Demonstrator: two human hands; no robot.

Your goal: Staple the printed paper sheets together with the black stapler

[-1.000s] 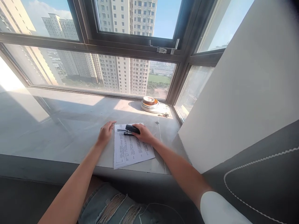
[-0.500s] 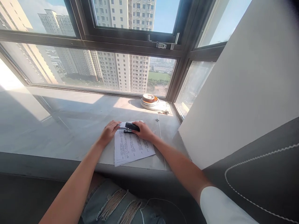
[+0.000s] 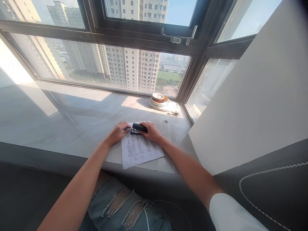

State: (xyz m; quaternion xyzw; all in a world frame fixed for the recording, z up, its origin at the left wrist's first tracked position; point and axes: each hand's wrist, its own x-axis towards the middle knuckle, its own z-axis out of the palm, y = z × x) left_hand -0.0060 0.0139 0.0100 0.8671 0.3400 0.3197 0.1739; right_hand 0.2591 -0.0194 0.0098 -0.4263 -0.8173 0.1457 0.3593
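Note:
A black stapler (image 3: 139, 128) is held between my two hands above a stack of printed paper sheets (image 3: 139, 149). My right hand (image 3: 151, 131) is closed around its right end. The fingers of my left hand (image 3: 118, 131) pinch a thin metal part at the stapler's left end; its exact shape is too small to make out. The stapler's upper and lower arms are spread slightly apart at that end. The sheets lie under it on the pale stone window sill (image 3: 96, 118), close to the front edge.
A stack of round plates (image 3: 159, 102) stands by the window corner, with small dark bits (image 3: 174, 113) next to it. A small grey staple-like strip (image 3: 166, 121) lies nearer. A white wall (image 3: 238, 106) slants along the right, with a bead chain (image 3: 243, 189) hanging there.
My left hand and the stapler have come closer together, so less of the metal part shows between them. The whole view has shifted a little.

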